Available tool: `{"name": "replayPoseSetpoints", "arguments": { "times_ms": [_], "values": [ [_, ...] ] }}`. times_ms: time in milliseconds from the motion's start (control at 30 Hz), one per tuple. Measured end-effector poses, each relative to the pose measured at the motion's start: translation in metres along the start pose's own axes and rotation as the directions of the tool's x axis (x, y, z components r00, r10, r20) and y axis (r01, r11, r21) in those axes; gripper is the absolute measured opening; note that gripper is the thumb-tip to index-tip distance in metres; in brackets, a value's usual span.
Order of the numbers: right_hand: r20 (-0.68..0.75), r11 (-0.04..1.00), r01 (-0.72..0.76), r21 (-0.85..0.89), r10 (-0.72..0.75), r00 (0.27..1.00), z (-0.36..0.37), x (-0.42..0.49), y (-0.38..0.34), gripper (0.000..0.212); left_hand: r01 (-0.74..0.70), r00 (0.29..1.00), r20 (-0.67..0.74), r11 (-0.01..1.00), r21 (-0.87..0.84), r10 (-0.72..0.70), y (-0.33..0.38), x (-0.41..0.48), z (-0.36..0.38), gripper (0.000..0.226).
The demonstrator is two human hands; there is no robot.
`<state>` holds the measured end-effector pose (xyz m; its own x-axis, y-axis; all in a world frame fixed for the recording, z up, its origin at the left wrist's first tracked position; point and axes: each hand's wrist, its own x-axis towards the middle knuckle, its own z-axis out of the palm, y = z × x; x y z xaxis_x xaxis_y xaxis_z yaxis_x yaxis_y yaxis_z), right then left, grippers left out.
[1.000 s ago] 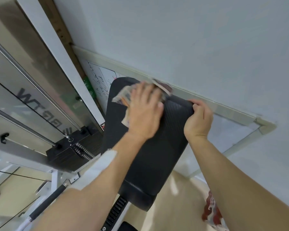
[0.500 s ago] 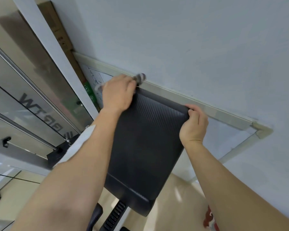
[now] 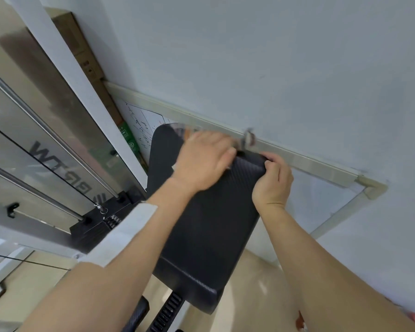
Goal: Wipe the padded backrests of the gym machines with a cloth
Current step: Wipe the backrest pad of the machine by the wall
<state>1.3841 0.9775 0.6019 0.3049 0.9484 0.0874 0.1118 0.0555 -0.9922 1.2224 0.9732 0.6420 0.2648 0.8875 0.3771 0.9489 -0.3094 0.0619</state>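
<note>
A black padded backrest (image 3: pixel 209 226) with a woven texture stands tilted in front of the wall. My left hand (image 3: pixel 203 161) lies flat near its top edge and presses a cloth (image 3: pixel 248 140) against the pad. Only blurred scraps of the cloth show past the fingertips and above the hand. My right hand (image 3: pixel 272 183) grips the backrest's upper right corner, fingers curled over the edge.
A whiteboard (image 3: pixel 321 195) with a metal frame leans on the wall behind the backrest. The machine's weight stack (image 3: pixel 101 226) and guide rods (image 3: pixel 46 130) stand at the left. A ridged adjustment rail (image 3: pixel 165 312) runs below the pad.
My left hand has swept the cloth along the top of the backrest, first to the upper left corner, now back toward the right. My right hand has kept its grip on the corner.
</note>
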Motion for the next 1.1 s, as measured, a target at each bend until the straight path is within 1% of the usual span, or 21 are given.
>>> {"name": "replayPoseSetpoints", "arguments": {
  "times_ms": [67,100,167,267,333,400,467,533,567,600,667,733,767,833,867,900,967,1000,1033,1067,1100],
  "values": [
    [0.011,1.0,-0.024,-0.006,0.024,1.0,0.0,-0.001,-0.002,0.04,0.203,0.979,-0.014,0.979,0.023,-0.202,-0.029,0.003,-0.006,0.045],
    [0.007,1.0,-0.028,-0.008,0.028,1.0,0.0,-0.002,-0.002,0.04,0.268,0.963,-0.038,0.963,0.028,-0.267,-0.032,0.004,-0.008,0.042],
    [-0.007,1.0,-0.013,-0.006,0.013,1.0,0.0,-0.004,-0.003,0.04,0.292,0.954,-0.084,0.955,0.052,-0.287,-0.01,0.007,-0.003,0.036],
    [-0.022,0.998,-0.023,0.061,0.024,0.999,-0.001,-0.001,-0.003,0.041,0.163,0.981,-0.101,0.986,-0.035,-0.166,0.054,0.0,0.013,0.032],
    [-0.027,0.97,-0.135,0.201,0.144,0.989,-0.003,-0.001,-0.003,0.03,0.093,0.989,-0.104,0.991,-0.091,-0.103,0.074,-0.009,0.016,0.035],
    [-0.027,0.868,-0.282,0.409,0.321,0.947,-0.01,-0.006,-0.001,0.027,0.026,0.995,-0.094,0.997,-0.076,-0.033,0.075,-0.012,0.013,0.039],
    [-0.024,0.767,-0.429,0.478,0.5,0.866,-0.02,-0.015,0.004,0.03,-0.064,0.997,-0.042,0.997,-0.04,0.063,0.079,-0.012,0.01,0.04],
    [0.027,0.66,-0.506,0.556,0.594,0.804,-0.031,-0.024,0.014,0.031,-0.214,0.977,0.006,0.977,-0.021,0.214,0.089,-0.012,0.015,0.037],
    [0.069,0.61,-0.513,0.604,0.601,0.796,-0.035,-0.028,0.017,0.032,-0.302,0.953,0.02,0.953,-0.009,0.302,0.094,-0.013,0.018,0.034],
    [0.09,0.596,-0.526,0.607,0.606,0.791,-0.039,-0.031,0.019,0.033,-0.384,0.922,0.043,0.923,0.002,0.384,0.097,-0.013,0.02,0.034],
    [0.075,0.682,-0.572,0.457,0.611,0.788,-0.044,-0.032,0.021,0.035,-0.492,0.867,0.114,0.87,0.036,0.486,0.086,-0.003,0.017,0.037],
    [0.04,0.762,-0.58,0.289,0.596,0.802,-0.045,-0.031,0.019,0.035,-0.504,0.852,0.186,0.863,0.038,0.489,0.063,0.012,0.004,0.044],
    [0.037,0.798,-0.555,0.234,0.563,0.826,-0.045,-0.028,0.016,0.035,-0.436,0.883,0.209,0.899,0.029,0.421,0.048,0.02,-0.003,0.046],
    [0.025,0.879,-0.456,0.141,0.457,0.889,-0.043,-0.026,0.008,0.034,-0.154,0.962,0.23,0.988,0.025,0.144,0.008,0.028,-0.017,0.047],
    [0.03,0.914,-0.397,0.084,0.396,0.918,-0.041,-0.024,0.004,0.033,0.003,0.975,0.22,1.0,0.013,-0.006,-0.013,0.027,-0.02,0.046],
    [0.04,0.946,-0.323,0.023,0.322,0.946,-0.039,-0.021,-0.002,0.032,0.118,0.975,0.19,0.993,-0.017,-0.113,-0.029,0.023,-0.021,0.045],
    [0.065,0.98,-0.11,-0.165,0.122,0.99,-0.033,-0.016,-0.013,0.031,0.216,0.976,0.049,0.973,-0.086,-0.212,-0.04,0.01,-0.018,0.043],
    [0.079,0.96,0.021,-0.281,0.001,0.997,-0.028,-0.014,-0.02,0.033,0.248,0.968,-0.015,0.962,-0.115,-0.251,-0.04,0.004,-0.014,0.04],
    [0.109,0.911,0.154,-0.383,-0.121,0.987,-0.022,-0.013,-0.025,0.035,0.29,0.952,-0.06,0.946,-0.143,-0.3,-0.038,0.0,-0.007,0.038],
    [0.168,0.846,0.277,-0.455,-0.224,0.96,-0.014,-0.012,-0.031,0.036,0.342,0.928,-0.093,0.925,-0.164,-0.36,-0.037,-0.002,0.0,0.037],
    [0.249,0.776,0.377,-0.505,-0.287,0.925,-0.005,-0.012,-0.036,0.038,0.401,0.898,-0.117,0.898,-0.182,-0.424,-0.037,-0.002,0.005,0.037]
  ]
}}
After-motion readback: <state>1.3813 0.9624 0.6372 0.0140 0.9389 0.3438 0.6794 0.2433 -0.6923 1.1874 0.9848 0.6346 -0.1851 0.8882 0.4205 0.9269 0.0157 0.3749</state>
